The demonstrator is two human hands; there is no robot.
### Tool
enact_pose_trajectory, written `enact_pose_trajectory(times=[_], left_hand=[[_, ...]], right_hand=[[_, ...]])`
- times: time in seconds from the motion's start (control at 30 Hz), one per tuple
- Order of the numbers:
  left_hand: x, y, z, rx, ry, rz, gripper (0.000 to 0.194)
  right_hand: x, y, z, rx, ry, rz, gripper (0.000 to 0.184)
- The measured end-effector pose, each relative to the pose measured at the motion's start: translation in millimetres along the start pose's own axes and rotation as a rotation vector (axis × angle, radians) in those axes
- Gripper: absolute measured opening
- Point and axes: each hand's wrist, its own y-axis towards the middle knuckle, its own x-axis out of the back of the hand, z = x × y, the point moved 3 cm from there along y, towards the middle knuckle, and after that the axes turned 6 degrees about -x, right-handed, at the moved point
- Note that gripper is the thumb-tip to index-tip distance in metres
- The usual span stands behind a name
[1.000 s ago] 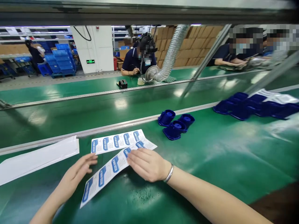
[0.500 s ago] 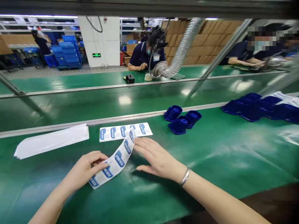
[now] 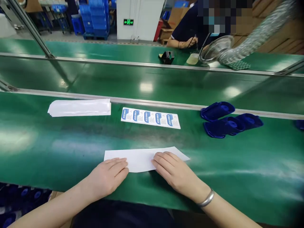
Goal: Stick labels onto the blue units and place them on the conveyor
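A sticker sheet (image 3: 140,158) lies low over the near part of the green table, its plain white side up. My left hand (image 3: 109,177) grips the left part of its near edge, fingers together on top. Toward the right end, my right hand (image 3: 174,171), with a silver bangle at the wrist, holds the sheet with fingers pressed on it; its thumb is hidden. Behind them lies another sticker sheet (image 3: 150,118), blue and white print facing up. A stack of white paper strips (image 3: 79,108) rests at the back left.
Several dark blue plastic parts (image 3: 220,122) stand at the right by the table's metal edge rail (image 3: 152,103). Beyond the rail, a co-worker (image 3: 185,27) sits at a second green bench near a silver duct hose (image 3: 258,31). Blue parts (image 3: 23,198) fill a container below left.
The held sticker sheet has gone from tilted with print showing to nearly flat with its white side up. Both hands now grip its near edge. The view has swung right and down.
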Motion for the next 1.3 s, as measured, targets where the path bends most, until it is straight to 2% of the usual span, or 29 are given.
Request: enact_pose_trajectory(times=[0.1,0.2,0.33,0.53,0.7,0.77,0.9,1.1,1.3], left_hand=[[-11.1,-18.7,-10.4,0.057,-0.032,0.045,0.023],[-16.8,-24.6,-11.3,0.134,-0.1,0.067,0.019],[-18.1,-20.8,-6.7,0.233,-0.174,0.044,0.014],[-18.9,-16.0,-3.0,0.285,-0.258,0.071,0.015],[-21.6,-13.9,4.4,0.361,-0.398,0.052,0.018],[-23.0,-10.9,11.1,0.453,-0.481,0.091,0.019],[-25.8,-2.0,24.2,0.604,-0.581,0.244,0.021],[-28.9,8.1,33.8,0.65,-0.638,0.275,0.026],[-27.5,8.3,38.8,0.661,-0.716,0.354,0.021]], right_hand=[[-12.7,-9.4,14.7,-0.043,0.053,0.059,0.033],[-18.4,-9.0,23.5,-0.064,0.1,0.059,0.034],[-24.4,-3.9,26.6,-0.102,0.205,0.094,0.029],[-27.7,3.3,24.3,-0.217,0.341,0.104,0.008],[-24.9,12.1,22.8,-0.269,0.459,0.113,0.01],[-24.1,16.5,21.0,-0.308,0.517,0.148,0.014],[-23.1,25.3,14.8,-0.385,0.559,0.253,0.023],[-22.0,33.0,6.6,-0.432,0.524,0.34,0.025],[-22.6,34.6,6.3,-0.482,0.701,0.386,0.016]])
